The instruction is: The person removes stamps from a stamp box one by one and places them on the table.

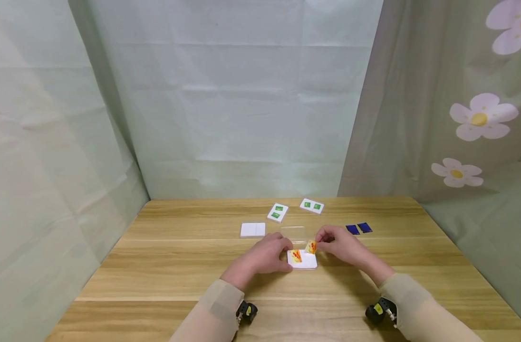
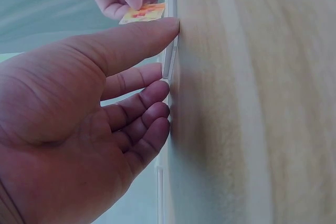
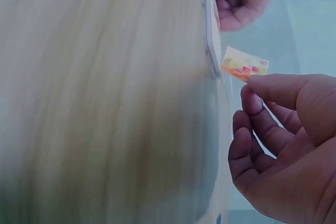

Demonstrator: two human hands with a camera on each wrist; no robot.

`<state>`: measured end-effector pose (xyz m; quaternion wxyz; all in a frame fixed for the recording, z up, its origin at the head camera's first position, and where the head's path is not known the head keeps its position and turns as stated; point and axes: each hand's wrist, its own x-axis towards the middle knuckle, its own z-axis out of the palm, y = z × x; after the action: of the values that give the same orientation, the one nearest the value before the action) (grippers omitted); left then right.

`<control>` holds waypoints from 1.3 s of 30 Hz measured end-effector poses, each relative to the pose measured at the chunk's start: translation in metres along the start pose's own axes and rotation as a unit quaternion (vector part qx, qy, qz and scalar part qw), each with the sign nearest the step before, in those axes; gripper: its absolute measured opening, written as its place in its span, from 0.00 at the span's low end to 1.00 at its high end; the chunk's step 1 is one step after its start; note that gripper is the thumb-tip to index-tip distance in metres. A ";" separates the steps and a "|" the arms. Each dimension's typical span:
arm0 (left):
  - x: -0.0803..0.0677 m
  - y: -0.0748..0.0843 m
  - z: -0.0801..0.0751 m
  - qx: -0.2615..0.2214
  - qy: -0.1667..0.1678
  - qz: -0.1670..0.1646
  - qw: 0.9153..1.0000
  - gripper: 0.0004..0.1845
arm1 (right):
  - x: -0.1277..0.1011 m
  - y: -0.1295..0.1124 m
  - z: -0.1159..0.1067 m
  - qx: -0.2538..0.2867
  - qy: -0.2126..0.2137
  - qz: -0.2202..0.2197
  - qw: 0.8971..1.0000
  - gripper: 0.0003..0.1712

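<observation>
Two hands meet over a white card holder (image 1: 305,262) at the near middle of the wooden table (image 1: 166,266); we note the left hand (image 1: 266,256) touching the holder's left edge, fingers only loosely bent, thumb tip pressed to the edge, nothing gripped; the right hand (image 1: 343,247) pinches a small orange-and-yellow card (image 1: 311,247) between thumb and forefinger, just above the holder's far right corner; a second orange card (image 1: 296,256) lies on the holder. Farther off we record a blank white holder (image 1: 253,230) to the left, two holders with green cards (image 1: 277,212) (image 1: 312,206) at the far middle, and two blue cards (image 1: 358,228) to the right.
</observation>
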<state>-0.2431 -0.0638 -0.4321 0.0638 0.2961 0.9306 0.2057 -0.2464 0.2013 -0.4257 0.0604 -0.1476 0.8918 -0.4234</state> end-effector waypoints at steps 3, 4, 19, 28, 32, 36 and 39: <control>0.000 -0.001 0.000 0.001 0.001 -0.001 1.000 0.27 | -0.003 0.003 -0.007 0.000 0.006 -0.001 1.000 0.02; 0.000 -0.001 0.001 0.001 0.000 -0.001 1.000 0.27 | -0.004 0.004 -0.009 -0.002 0.009 0.000 1.000 0.02; -0.001 0.001 -0.001 0.005 -0.002 0.005 1.000 0.28 | -0.020 0.026 -0.049 -0.041 0.046 -0.002 0.998 0.05; 0.002 0.001 0.001 0.009 -0.001 0.002 1.000 0.27 | -0.027 0.050 -0.073 -0.063 0.062 -0.004 0.996 0.03; 0.002 0.001 0.002 0.007 -0.001 0.000 1.000 0.27 | -0.029 0.060 -0.079 -0.081 0.075 -0.009 0.994 0.03; 0.002 0.002 0.002 0.008 0.001 0.004 1.000 0.27 | -0.029 0.066 -0.082 -0.089 0.079 -0.004 0.993 0.03; 0.001 0.002 0.001 0.006 0.001 0.004 1.000 0.27 | -0.028 0.068 -0.084 -0.095 0.076 0.001 0.993 0.04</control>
<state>-0.2425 -0.0614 -0.4317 0.0598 0.3002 0.9306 0.2006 -0.2536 0.3128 -0.4259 -0.0215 -0.1195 0.9302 -0.3464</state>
